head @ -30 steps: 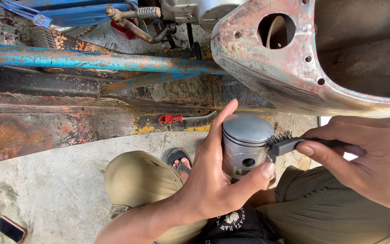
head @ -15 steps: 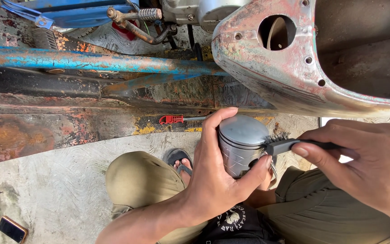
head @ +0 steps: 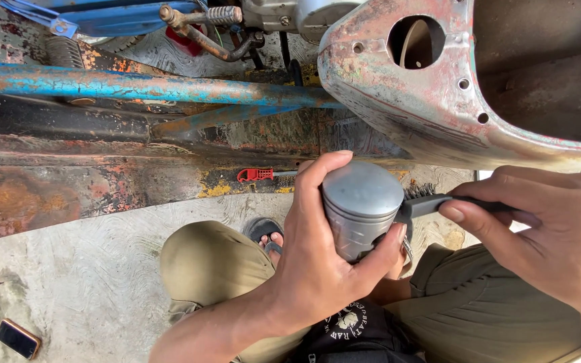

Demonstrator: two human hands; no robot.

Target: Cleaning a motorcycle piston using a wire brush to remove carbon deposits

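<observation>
At frame centre, the left hand (head: pixel 317 262) wraps a grey cylindrical metal piston (head: pixel 360 208), probably heavy, rigid, slick; the right hand (head: pixel 546 235) pinches a black-handled wire brush (head: pixel 438 200) against its side.

Khaki trousers (head: pixel 223 269), black sandal (head: pixel 261 230)

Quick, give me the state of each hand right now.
Left hand: closed around the grey metal piston.
Right hand: closed on the black brush, bristles against the piston's side.

The piston (head: pixel 361 208) has turned crown-up, away from the brush (head: pixel 432 200)
</observation>
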